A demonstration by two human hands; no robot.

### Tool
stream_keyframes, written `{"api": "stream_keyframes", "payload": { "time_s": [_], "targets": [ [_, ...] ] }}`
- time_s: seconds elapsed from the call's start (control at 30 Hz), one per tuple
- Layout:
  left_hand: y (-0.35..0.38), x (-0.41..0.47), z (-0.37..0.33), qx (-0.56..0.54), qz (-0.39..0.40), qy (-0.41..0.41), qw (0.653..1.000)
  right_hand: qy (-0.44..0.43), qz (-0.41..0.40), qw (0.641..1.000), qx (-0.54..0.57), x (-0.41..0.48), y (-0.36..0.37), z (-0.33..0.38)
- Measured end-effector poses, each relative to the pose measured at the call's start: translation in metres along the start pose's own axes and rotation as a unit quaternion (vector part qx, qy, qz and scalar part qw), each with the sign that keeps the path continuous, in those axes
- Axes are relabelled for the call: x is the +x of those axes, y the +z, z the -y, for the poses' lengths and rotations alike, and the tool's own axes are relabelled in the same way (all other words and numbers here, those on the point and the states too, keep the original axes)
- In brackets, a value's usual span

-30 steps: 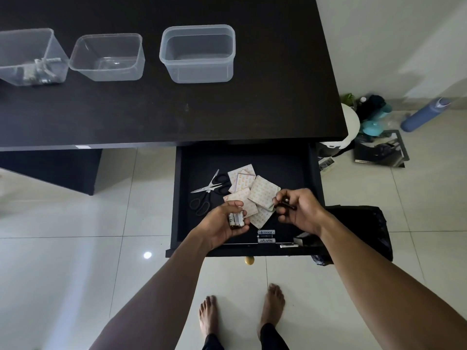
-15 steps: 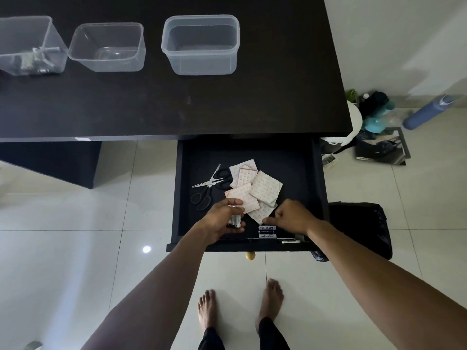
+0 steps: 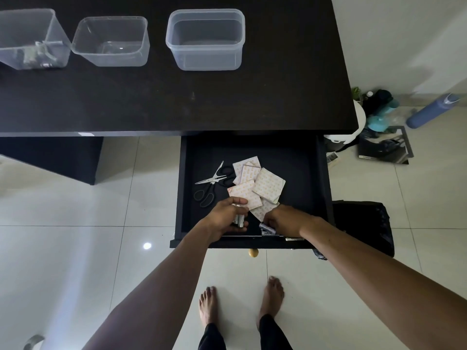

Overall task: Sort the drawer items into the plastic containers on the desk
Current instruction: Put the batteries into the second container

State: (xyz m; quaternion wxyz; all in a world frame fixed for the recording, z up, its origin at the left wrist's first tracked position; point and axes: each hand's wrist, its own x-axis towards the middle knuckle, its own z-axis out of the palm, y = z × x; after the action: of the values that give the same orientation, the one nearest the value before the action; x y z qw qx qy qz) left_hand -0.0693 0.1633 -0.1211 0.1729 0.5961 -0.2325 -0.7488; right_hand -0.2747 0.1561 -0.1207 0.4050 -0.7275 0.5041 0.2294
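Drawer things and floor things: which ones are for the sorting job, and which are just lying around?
For the job: left hand, gripped batteries, right hand, loose batteries, scissors, square packets, drawer, plastic containers (left, middle, right), desk.

Just lying about: blue bottle, black bag.

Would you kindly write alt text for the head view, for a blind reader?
A person's left hand grips batteries over an open black drawer; the right hand reaches loose batteries at its front. Scissors and patterned packets lie inside; three plastic containers stand on the desk.
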Motion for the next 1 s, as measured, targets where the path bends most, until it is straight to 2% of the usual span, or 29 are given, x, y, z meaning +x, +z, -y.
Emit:
{"api": "stream_keyframes", "payload": {
  "time_s": [0.23, 0.43, 0.77, 1.0],
  "targets": [
    [0.0, 0.001, 0.001, 0.004, -0.003, -0.003, 1.0, -0.029, 0.069, 0.997, -0.024, 0.006, -0.005, 0.003],
    [0.0, -0.002, -0.001, 0.002, -0.004, -0.009, 1.0, -0.044, 0.119, 0.992, 0.009, 0.009, 0.0, -0.002],
    [-0.013, -0.01, -0.007, 0.043, -0.004, 0.003, 0.999, -0.068, 0.104, 0.99, 0.058, 0.015, 0.0, -0.008],
    [-0.012, -0.012, -0.006, 0.03, -0.011, 0.01, 0.999, -0.057, 0.106, 0.988, 0.098, 0.015, -0.004, -0.004]
  ]
}}
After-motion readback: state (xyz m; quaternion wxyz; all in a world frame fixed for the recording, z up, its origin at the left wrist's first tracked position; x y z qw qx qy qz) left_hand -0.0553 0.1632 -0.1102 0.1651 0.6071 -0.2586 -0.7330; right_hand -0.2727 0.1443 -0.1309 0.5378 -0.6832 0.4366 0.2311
